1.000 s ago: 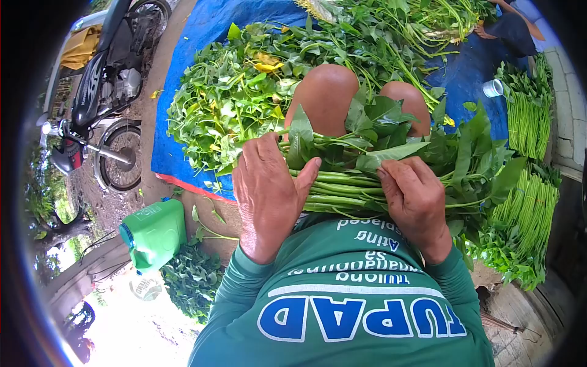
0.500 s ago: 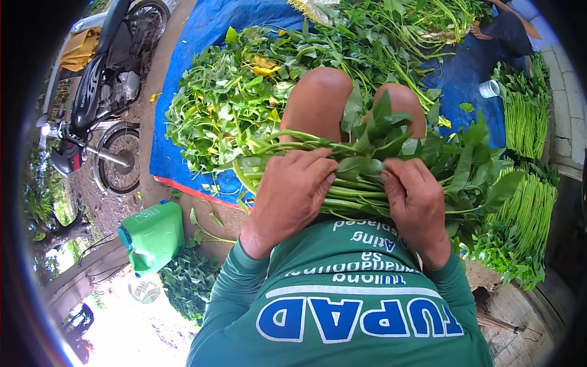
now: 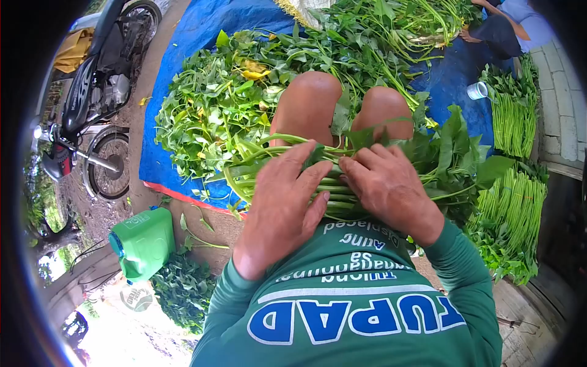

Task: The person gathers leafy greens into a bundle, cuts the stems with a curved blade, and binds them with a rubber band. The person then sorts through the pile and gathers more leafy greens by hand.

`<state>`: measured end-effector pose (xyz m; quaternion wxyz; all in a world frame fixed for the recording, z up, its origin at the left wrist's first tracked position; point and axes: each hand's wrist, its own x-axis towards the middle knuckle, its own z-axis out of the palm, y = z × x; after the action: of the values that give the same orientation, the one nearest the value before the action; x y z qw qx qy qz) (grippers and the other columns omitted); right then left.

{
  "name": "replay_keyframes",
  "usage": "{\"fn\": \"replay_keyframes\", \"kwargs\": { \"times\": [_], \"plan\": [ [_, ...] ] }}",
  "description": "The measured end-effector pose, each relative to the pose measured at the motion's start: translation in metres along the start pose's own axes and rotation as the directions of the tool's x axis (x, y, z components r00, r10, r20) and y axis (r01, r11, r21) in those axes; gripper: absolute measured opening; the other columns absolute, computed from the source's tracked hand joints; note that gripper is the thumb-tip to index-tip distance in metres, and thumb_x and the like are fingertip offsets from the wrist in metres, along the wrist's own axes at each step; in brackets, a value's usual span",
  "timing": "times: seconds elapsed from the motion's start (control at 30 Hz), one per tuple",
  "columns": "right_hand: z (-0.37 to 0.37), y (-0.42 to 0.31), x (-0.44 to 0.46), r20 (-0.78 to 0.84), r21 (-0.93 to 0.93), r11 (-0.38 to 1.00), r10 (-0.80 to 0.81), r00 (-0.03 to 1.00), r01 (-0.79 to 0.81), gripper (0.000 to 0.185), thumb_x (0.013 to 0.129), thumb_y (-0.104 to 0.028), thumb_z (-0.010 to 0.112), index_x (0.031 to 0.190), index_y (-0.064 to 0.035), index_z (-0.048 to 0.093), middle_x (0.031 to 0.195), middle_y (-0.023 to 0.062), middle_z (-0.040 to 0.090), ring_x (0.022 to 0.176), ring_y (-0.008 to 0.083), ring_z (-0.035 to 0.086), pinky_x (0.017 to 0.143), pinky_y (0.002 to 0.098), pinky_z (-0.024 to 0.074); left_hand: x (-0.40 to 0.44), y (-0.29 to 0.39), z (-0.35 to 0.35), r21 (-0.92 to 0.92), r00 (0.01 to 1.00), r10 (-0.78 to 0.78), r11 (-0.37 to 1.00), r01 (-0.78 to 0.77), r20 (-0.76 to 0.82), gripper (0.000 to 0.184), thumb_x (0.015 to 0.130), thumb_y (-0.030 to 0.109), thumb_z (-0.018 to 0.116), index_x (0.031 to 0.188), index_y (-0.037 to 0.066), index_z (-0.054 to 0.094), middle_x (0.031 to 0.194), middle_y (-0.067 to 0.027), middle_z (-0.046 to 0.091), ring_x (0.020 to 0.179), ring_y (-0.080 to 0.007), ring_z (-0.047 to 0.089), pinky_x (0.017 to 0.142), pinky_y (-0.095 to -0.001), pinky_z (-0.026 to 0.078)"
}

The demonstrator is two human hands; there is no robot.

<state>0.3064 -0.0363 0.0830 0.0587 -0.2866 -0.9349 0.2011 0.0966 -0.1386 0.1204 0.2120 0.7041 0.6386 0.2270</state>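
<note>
A loose bundle of water spinach (image 3: pixel 449 159) lies across my lap, its pale stems to the left and its broad leaves to the right. My left hand (image 3: pixel 278 202) rests over the stems, fingers stretched and spread, with a dark leaf showing between them. Close beside it, my right hand (image 3: pixel 391 189) has its fingers curled down and pressed together on the stems. What lies under its fingertips is partly hidden. Beyond my knees spreads a large heap of loose greens (image 3: pixel 208 116).
Tied bundles (image 3: pixel 510 208) stand at the right, near a white cup (image 3: pixel 477 90). The heap sits on a blue tarp (image 3: pixel 162 153). A green jug (image 3: pixel 143 238) and a motorcycle (image 3: pixel 92 98) are at the left. Another person's hand (image 3: pixel 469 37) shows at top right.
My right hand has moved left, closer to my left hand. The left hand's fingers have spread from their closed grip. The view has shifted slightly.
</note>
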Motion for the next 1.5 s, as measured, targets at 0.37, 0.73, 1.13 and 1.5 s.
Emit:
{"fn": "replay_keyframes", "kwargs": {
  "times": [0.37, 0.73, 1.13, 1.5],
  "plan": [
    [0.001, 0.01, 0.027, -0.147, -0.179, 0.983, -0.075, 0.986, 0.048, 0.014, 0.091, -0.021, 0.066, 0.091, -0.0077, 0.069, 0.1, 0.0129, 0.063, 0.101, 0.0316, 0.063, 0.079, 0.0457, 0.0521, 0.051, -0.002, 0.005, 0.296, 0.992, 0.117, 0.947, -0.127, 0.051, 0.021, 0.09, 0.011, 0.075, 0.109, 0.001, 0.075, 0.113, -0.013, 0.072, 0.105, -0.0343, 0.069, 0.091, -0.0475, 0.055],
    [0.007, 0.004, -0.023, -0.212, -0.011, 0.998, 0.053, 0.976, -0.057, 0.015, 0.086, -0.017, 0.074, 0.093, -0.0072, 0.066, 0.087, 0.0076, 0.063, 0.082, 0.0275, 0.067, 0.069, 0.0433, 0.0536, 0.078, 0.026, -0.004, 0.344, 0.98, 0.159, 0.919, -0.192, 0.123, 0.015, 0.089, 0.015, 0.076, 0.102, 0.007, 0.078, 0.09, -0.0135, 0.068, 0.091, -0.037, 0.068, 0.08, -0.0485, 0.054],
    [0.007, 0.001, -0.044, -0.376, 0.154, 0.978, 0.19, 0.907, -0.141, 0.023, 0.087, -0.023, 0.081, 0.098, -0.0077, 0.067, 0.084, 0.0105, 0.066, 0.08, 0.0304, 0.068, 0.071, 0.0446, 0.0558, 0.172, -0.017, 0.096, -0.227, 0.374, -0.122, 0.61, 0.759, 0.92, 0.085, 0.107, 0.077, 0.036, 0.114, 0.003, 0.077, 0.098, -0.0054, 0.072, 0.086, -0.0168, 0.06, 0.093, -0.0367, 0.051],
    [0.005, 0.066, -0.035, -0.193, 0.93, 0.361, 0.637, 0.747, -0.067, 0.029, 0.088, -0.017, 0.082, 0.108, 0.0013, 0.073, 0.094, 0.0081, 0.074, 0.092, 0.016, 0.069, 0.081, 0.0334, 0.0555, 0.143, -0.052, 0.093, -0.184, 0.161, 0.118, 0.845, 0.501, 0.98, 0.061, 0.106, 0.045, 0.07, 0.149, 0.004, 0.061, 0.135, -0.0011, 0.071, 0.124, -0.0105, 0.059, 0.11, -0.0299, 0.045]
  ]
}}
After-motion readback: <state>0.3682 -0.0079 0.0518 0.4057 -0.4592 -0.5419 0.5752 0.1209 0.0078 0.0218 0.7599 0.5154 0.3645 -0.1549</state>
